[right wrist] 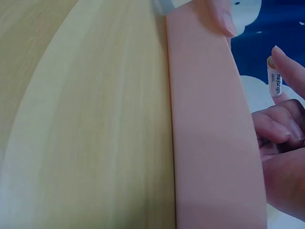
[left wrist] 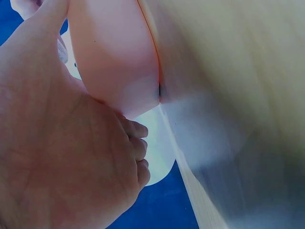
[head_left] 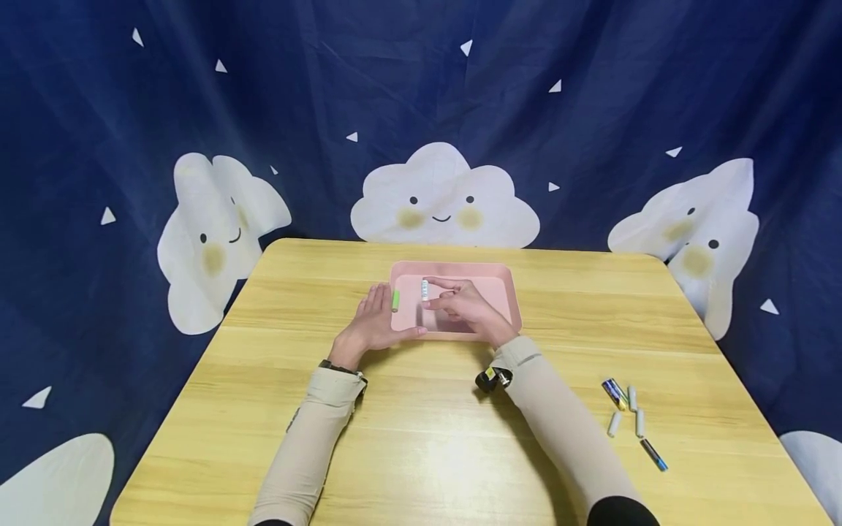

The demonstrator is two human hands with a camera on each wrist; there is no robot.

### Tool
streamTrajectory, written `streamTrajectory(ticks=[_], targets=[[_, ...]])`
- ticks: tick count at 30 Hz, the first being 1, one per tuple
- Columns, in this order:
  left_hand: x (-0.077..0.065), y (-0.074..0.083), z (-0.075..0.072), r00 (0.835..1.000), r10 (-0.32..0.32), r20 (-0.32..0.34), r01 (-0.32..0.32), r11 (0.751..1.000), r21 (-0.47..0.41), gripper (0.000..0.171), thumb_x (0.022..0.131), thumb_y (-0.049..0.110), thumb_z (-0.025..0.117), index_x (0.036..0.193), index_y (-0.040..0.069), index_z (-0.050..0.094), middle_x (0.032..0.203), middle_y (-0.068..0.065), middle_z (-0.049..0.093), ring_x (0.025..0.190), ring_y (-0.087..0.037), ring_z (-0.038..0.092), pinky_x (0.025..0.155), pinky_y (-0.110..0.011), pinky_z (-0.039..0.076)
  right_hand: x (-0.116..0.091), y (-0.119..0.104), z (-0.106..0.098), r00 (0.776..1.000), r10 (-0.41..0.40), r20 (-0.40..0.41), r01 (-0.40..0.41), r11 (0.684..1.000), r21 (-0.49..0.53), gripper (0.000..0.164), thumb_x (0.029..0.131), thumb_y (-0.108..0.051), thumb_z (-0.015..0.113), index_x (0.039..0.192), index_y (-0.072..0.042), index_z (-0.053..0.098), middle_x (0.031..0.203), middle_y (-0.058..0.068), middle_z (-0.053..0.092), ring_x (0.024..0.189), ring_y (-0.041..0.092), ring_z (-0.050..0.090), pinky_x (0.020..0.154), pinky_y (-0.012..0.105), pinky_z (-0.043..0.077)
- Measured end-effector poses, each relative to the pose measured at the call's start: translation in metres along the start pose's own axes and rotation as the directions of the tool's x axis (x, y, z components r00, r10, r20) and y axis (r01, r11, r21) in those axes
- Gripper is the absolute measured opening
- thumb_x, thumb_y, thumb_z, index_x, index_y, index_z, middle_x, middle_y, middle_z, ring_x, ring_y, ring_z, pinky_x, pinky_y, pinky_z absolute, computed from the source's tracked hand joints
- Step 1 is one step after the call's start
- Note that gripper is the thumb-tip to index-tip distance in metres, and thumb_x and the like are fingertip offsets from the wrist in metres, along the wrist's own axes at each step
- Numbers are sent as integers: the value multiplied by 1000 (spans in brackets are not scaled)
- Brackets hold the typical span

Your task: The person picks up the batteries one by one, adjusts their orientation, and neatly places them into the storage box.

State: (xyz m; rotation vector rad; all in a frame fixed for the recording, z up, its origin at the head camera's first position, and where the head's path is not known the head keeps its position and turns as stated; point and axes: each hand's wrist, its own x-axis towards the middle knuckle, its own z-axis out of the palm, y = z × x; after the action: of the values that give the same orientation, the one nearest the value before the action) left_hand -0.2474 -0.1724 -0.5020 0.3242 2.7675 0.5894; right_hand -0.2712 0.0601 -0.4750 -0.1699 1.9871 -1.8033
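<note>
My right hand (head_left: 472,305) pinches a white battery (head_left: 425,290) by its two ends, between thumb and index finger, above the pink tray (head_left: 487,286). Printed lettering shows on that battery (right wrist: 275,78) in the right wrist view; the other fingers of the hand curl inward. At the tray's left end lies my left hand (head_left: 375,323), its fingers straight along the outer side and its thumb along the front rim. Just inside the tray's left wall is a green battery (head_left: 395,300). The left wrist view shows the palm (left wrist: 71,152) close against the tray wall (left wrist: 119,62).
On the right of the wooden table (head_left: 421,446) lie several loose batteries: a blue and gold pair (head_left: 615,394), a few pale ones (head_left: 640,423), and a dark one with a blue end (head_left: 654,454). A dark blue curtain (head_left: 421,80) with clouds hangs behind the table.
</note>
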Motion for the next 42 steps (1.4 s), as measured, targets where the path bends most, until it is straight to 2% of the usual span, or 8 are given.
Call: streamTrajectory(ticks=[9, 14, 17, 21, 25, 27, 33, 42], targets=[[0, -1, -1, 1000, 7, -8, -7, 1000, 8, 137, 80, 89, 53, 164, 1, -10, 173, -22, -12, 163, -37, -11, 133, -54, 3, 19, 4, 14, 1000, 27, -13, -27, 1000, 11, 66, 85, -8, 82, 147, -18, 60, 50, -14, 34, 47, 5, 31, 52, 21, 34], [-5, 3, -5, 1000, 8, -4, -8, 1000, 3, 138, 80, 91, 50, 164, -1, -9, 173, -23, -12, 163, -38, -10, 133, -54, 2, 27, 4, 22, 998, 52, -36, -53, 998, -31, 65, 81, -11, 86, 142, -22, 64, 57, -18, 52, 49, 5, 36, 54, 23, 39], [-9, 5, -7, 1000, 18, -11, -18, 1000, -8, 138, 81, 90, 50, 163, -3, -8, 173, -25, -11, 163, -40, -8, 133, -55, 1, 32, 5, 26, 998, 62, -33, -63, 997, -37, 66, 80, -8, 86, 142, -19, 64, 60, -13, 65, 46, 4, 35, 49, 21, 36], [-12, 6, -7, 1000, 25, -12, -25, 1000, -5, 134, 84, 87, 52, 163, -3, -8, 173, -25, -10, 163, -39, -8, 133, -54, 2, 36, 9, 29, 997, 72, -31, -72, 997, -10, 65, 80, 0, 83, 141, -12, 64, 86, 4, 81, 42, 4, 33, 43, 19, 31], [-12, 7, -7, 1000, 23, -11, -23, 1000, 7, 133, 84, 86, 51, 163, -3, -8, 173, -25, -10, 163, -39, -8, 133, -54, 2, 40, 11, 32, 997, 75, -37, -75, 997, -6, 64, 80, 4, 81, 141, -9, 64, 118, 17, 77, 40, 3, 33, 41, 19, 30], [-11, 7, -7, 1000, 24, -9, -24, 1000, 7, 133, 84, 86, 51, 163, -3, -8, 173, -25, -10, 163, -39, -8, 133, -54, 3, 41, 12, 32, 996, 85, -37, -85, 996, -13, 64, 80, 4, 81, 141, -9, 63, 125, 19, 74, 40, 3, 34, 41, 18, 30], [-11, 7, -8, 999, 33, -8, -33, 999, 13, 132, 86, 85, 51, 163, -4, -8, 173, -26, -10, 163, -40, -7, 133, -55, 4, 43, 12, 35, 994, 96, -57, -101, 992, -81, 67, 79, 0, 84, 142, -8, 63, 106, 24, 78, 40, 3, 36, 41, 18, 32], [-13, 9, -10, 1000, 30, -8, -30, 1000, -1, 130, 87, 81, 55, 163, -3, -8, 172, -25, -11, 162, -40, -9, 133, -55, 4, 51, 16, 42, 994, 62, -89, -81, 972, -219, 67, 76, -5, 88, 139, -7, 65, 103, 19, 80, 41, 3, 35, 41, 18, 32]])
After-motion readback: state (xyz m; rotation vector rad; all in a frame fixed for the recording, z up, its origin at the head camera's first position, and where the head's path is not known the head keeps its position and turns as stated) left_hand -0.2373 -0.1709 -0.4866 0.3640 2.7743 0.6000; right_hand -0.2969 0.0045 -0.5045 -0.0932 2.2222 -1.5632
